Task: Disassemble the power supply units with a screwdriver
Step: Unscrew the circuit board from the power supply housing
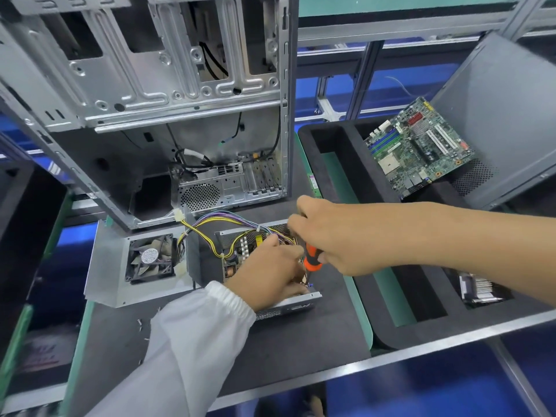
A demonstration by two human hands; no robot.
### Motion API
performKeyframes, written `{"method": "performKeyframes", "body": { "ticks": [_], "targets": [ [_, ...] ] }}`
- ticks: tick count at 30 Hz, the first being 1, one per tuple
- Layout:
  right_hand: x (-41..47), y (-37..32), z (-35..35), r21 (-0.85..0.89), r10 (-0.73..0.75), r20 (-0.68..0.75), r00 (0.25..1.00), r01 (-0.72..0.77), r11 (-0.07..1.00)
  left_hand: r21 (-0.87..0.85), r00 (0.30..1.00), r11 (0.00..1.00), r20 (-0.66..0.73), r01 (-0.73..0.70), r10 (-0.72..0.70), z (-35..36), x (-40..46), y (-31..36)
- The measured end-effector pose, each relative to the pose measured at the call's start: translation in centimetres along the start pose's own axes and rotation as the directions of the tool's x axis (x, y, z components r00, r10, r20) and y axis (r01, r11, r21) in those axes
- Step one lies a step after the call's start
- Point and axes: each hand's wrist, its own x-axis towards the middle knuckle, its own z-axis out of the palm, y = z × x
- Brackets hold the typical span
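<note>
Power supply unit (270, 266) sits opened mid-tabletop toward front edge, left hand (267, 275) braces its board, right hand (325, 236) grips screwdriver (311, 261) pointing straight down into its right side.

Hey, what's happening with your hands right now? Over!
Right hand gripping orange-black screwdriver. Left hand steadying open metal power supply box. Yellow-purple wire bundle alongside.

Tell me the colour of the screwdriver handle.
Orange and black, on the screwdriver that the right hand grips; the head view shows it.
</note>
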Motion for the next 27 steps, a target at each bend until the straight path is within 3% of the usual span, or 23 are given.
{"method": "performKeyframes", "body": {
  "ticks": [3, 7, 10, 14, 21, 24, 27],
  "targets": [
    [0.2, 0.2, 0.0, -0.097, 0.014, 0.029, 0.999, -0.012, 0.995, 0.056, 0.996, 0.994, -0.007, 0.093, -0.093, 0.3, 0.7, 0.6],
    [0.5, -0.5, 0.1, -0.345, -0.046, -0.056, 0.997, 0.024, 0.938, 0.072, 0.997, 0.995, 0.031, 0.072, -0.074, 0.6, 0.9, 0.6],
    [1.1, -1.2, 0.1, -0.339, 0.079, -0.09, 0.993, -0.106, 0.935, 0.014, 0.997, 0.996, 0.01, 0.082, -0.083, 0.2, 1.0, 0.1],
    [1.1, -1.1, -0.5, -0.344, 0.05, -0.024, 0.998, -0.056, 0.937, -0.134, 0.993, 0.985, -0.033, 0.107, -0.112, -0.4, 0.5, -0.6],
    [0.8, -1.0, -0.9, -0.285, 0.089, 0.067, 0.994, -0.066, 0.956, -0.211, 0.994, 0.972, 0.006, 0.106, -0.107, -0.1, 0.6, -0.5],
    [0.7, -1.2, -1.0, -0.274, 0.152, 0.084, 0.985, -0.124, 0.954, -0.182, 0.997, 0.981, -0.008, 0.073, -0.075, -0.1, 0.6, -0.3],
    [0.5, -1.2, -1.2, -0.302, 0.132, 0.131, 0.983, -0.087, 0.949, -0.096, 0.999, 0.995, -0.014, 0.035, -0.037, -0.2, 0.7, -0.4]
  ]
}}
